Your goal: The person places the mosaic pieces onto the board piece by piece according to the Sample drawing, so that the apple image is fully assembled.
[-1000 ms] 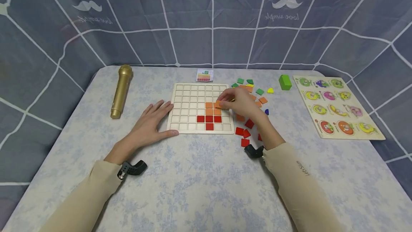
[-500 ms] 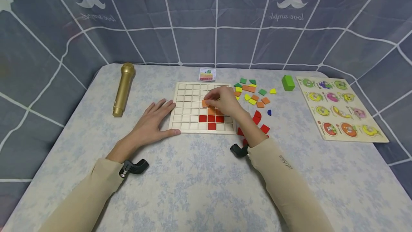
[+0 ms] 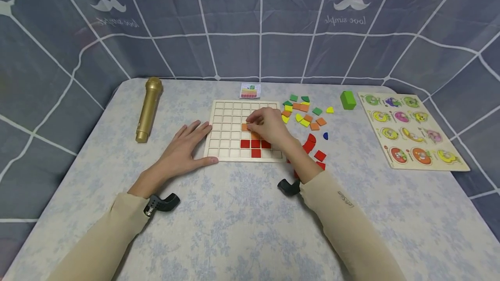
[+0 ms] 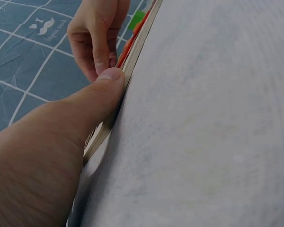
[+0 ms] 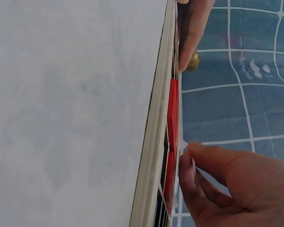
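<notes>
A pale wooden grid board lies on the table. My left hand rests at its left edge, fingers spread and thumb along the near left corner. Over the board's middle, my right hand bends its thumb and fingers together and pinches the edge of an orange square tile, which sits low over a cell. Beneath that hand are more orange tiles, partly hidden. Several red tiles fill cells nearer to me. In the right wrist view, the right hand's fingertips meet beside the board.
Right of the board lie loose red pieces, orange, yellow and green pieces and a blue piece. A small picture card is behind it. A gold microphone, a green block and a fruit puzzle board stand farther out.
My right hand has moved left across the board with the orange tile, then lowered it slightly toward a cell left of the other orange tiles. The left hand has stayed put.
</notes>
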`<action>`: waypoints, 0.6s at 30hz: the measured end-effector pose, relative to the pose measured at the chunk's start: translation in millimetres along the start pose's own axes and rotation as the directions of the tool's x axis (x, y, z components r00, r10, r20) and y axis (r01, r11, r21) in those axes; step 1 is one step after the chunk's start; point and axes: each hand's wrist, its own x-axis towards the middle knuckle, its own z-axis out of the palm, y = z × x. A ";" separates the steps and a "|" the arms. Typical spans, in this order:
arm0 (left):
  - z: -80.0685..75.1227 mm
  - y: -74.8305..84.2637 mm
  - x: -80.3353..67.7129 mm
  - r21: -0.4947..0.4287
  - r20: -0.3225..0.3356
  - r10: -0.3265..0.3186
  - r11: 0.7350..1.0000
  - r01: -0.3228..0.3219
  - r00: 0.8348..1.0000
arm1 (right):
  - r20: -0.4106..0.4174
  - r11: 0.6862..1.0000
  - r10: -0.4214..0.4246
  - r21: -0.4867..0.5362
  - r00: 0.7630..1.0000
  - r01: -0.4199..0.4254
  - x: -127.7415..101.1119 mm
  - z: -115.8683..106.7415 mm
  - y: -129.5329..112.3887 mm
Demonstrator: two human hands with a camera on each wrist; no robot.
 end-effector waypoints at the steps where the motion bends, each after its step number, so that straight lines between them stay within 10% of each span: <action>1: 0.1 -0.1 -0.1 -0.001 0.003 -0.001 1.000 0.001 1.000 | 0.001 1.000 -0.003 0.009 1.000 0.003 -1.9 -2.2 1.1; 18: 1.4 1.3 -0.2 0.002 -0.012 0.004 1.000 -0.004 1.000 | -0.087 0.997 0.081 -0.001 0.993 -0.082 -33.5 -69.0 51.0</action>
